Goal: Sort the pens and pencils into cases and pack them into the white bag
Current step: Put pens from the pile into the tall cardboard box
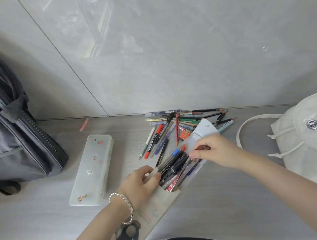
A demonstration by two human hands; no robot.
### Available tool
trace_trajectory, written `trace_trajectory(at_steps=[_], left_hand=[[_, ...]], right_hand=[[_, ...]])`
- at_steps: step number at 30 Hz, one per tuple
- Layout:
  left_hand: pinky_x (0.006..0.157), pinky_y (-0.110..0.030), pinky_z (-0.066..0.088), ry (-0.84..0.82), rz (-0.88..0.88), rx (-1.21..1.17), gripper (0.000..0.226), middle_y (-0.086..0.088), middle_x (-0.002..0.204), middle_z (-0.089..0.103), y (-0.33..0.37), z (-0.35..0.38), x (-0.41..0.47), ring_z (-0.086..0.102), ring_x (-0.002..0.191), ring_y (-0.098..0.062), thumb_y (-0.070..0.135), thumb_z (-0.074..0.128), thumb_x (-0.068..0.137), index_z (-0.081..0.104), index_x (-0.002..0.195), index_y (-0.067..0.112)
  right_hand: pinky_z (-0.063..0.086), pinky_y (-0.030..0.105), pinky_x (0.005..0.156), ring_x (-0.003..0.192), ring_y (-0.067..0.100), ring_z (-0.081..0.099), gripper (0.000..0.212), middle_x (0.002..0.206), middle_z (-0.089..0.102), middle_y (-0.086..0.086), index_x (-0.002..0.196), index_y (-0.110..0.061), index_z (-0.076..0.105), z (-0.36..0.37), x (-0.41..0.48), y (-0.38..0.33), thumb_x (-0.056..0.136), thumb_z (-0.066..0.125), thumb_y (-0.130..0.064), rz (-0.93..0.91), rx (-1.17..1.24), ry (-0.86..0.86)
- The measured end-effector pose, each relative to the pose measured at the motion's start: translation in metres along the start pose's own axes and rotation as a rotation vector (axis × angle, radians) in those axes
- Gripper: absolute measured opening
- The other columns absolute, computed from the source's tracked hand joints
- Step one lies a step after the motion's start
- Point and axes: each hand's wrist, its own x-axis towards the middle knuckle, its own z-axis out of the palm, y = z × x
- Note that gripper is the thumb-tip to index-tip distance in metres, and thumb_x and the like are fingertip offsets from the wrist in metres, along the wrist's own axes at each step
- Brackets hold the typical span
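Note:
A soft beige pencil pouch (158, 207) lies slanted in front of me, its white flap (205, 129) folded open. Several dark pens (174, 166) stick out of its mouth. My left hand (140, 184) grips the pouch's edge beside the pens. My right hand (215, 151) pinches the tops of the pens inside the pouch. A loose pile of pens and pencils (172, 126) is spread out behind the pouch against the wall. To the left lies a frosted plastic pencil case (92, 170), closed and dotted with stickers. The white bag (304, 139) stands at the right edge.
A grey backpack (19, 144) with a heavy zipper fills the left side of the table. A single pink pen (84, 124) lies by the wall. The tiled wall rises right behind the pile.

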Motion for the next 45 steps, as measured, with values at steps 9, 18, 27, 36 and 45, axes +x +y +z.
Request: trace_trajectory(at_steps=[9,18,27,36,45], left_hand=[[0.050,-0.020,0.035,-0.031,-0.064,-0.047,0.029,0.009,0.047,0.047,0.007,0.003,-0.001,0.039,0.040,-0.004,0.050,0.054,0.084,0.062,0.086,0.023],[0.073,-0.036,0.057,-0.042,-0.116,-0.027,0.064,0.004,0.085,0.069,0.010,0.003,-0.001,0.067,0.077,-0.017,0.078,0.060,0.045,0.058,0.091,0.034],[0.066,-0.033,0.054,-0.040,-0.062,-0.159,0.059,0.001,0.076,0.072,0.004,0.002,-0.001,0.066,0.064,-0.016,0.079,0.056,0.051,0.061,0.083,0.030],[0.052,-0.023,0.036,0.101,-0.061,-0.115,0.032,0.007,0.059,0.053,0.008,0.003,0.003,0.044,0.048,-0.010,0.058,0.055,0.079,0.053,0.080,0.026],[0.052,-0.024,0.034,0.090,-0.036,0.018,0.035,0.009,0.060,0.051,0.013,0.011,-0.002,0.045,0.053,-0.009,0.063,0.049,0.079,0.052,0.084,0.028]], right_hand=[[0.017,0.030,0.047,0.046,0.017,0.026,0.052,0.049,0.028,0.001,0.049,-0.014,0.029,0.012,0.008,-0.013,0.091,0.052,-0.036,0.253,-0.301,0.111],[0.044,0.025,0.059,0.053,0.016,0.060,0.042,0.048,0.060,-0.002,0.048,-0.015,0.054,0.007,0.017,-0.012,0.084,0.063,-0.034,0.191,-0.107,0.201],[0.029,0.025,0.049,0.056,0.014,0.047,0.032,0.052,0.048,-0.003,0.063,-0.015,0.060,0.009,0.008,-0.014,0.083,0.063,-0.039,0.038,-0.298,0.242],[0.040,0.025,0.088,0.104,0.016,0.056,0.045,0.114,0.060,0.000,0.126,-0.014,0.052,0.009,0.001,-0.016,0.085,0.063,-0.029,0.057,-0.180,0.364],[0.043,0.025,0.073,0.082,0.017,0.057,0.031,0.103,0.065,0.003,0.122,-0.018,0.055,0.010,0.006,-0.017,0.093,0.045,-0.018,0.213,-0.277,0.145]])
